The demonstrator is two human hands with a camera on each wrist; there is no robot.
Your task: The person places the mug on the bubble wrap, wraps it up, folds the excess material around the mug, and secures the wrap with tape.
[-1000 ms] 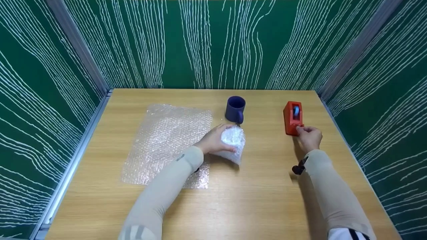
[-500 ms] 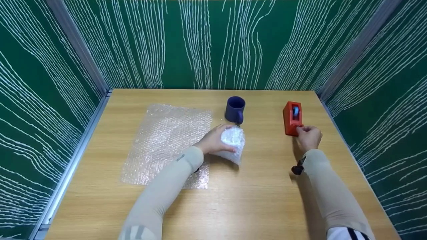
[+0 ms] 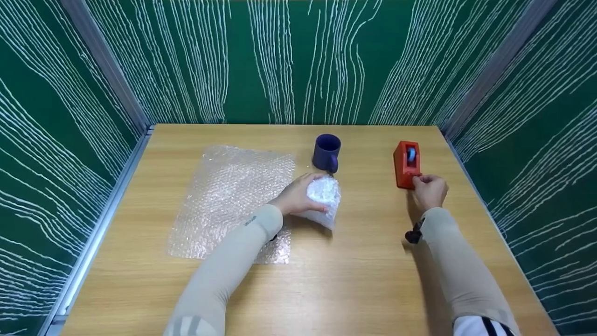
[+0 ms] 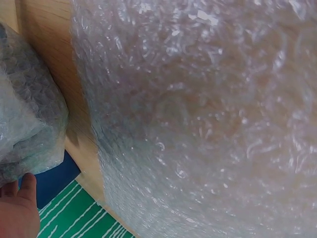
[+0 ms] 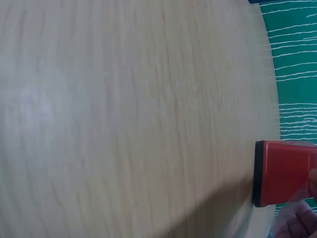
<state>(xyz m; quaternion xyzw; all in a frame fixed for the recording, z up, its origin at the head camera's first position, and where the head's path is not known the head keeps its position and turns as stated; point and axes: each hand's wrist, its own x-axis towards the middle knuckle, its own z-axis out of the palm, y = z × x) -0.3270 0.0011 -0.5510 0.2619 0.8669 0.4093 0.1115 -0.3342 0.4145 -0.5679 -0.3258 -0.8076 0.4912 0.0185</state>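
My left hand (image 3: 296,195) grips a bundle wrapped in bubble wrap (image 3: 327,199), fingers and thumb spread around its sides. The wrapping hides what lies inside. In the left wrist view the bundle (image 4: 29,106) fills the left edge, with fingertips at its lower end. On the right, my right hand (image 3: 431,192) pinches the tape end at the front of a red tape dispenser (image 3: 401,168), which stands on the table and carries a blue-cored roll. The right wrist view shows the dispenser (image 5: 285,173) at its right edge, with a clear strip of tape (image 5: 296,201) by the hand.
A flat sheet of bubble wrap (image 3: 228,200) lies on the left half of the wooden table (image 3: 354,289), partly under my left forearm. A dark blue mug (image 3: 322,156) stands upright just beyond the bundle. Green panels (image 3: 317,60) with white lines enclose the table's back and sides.
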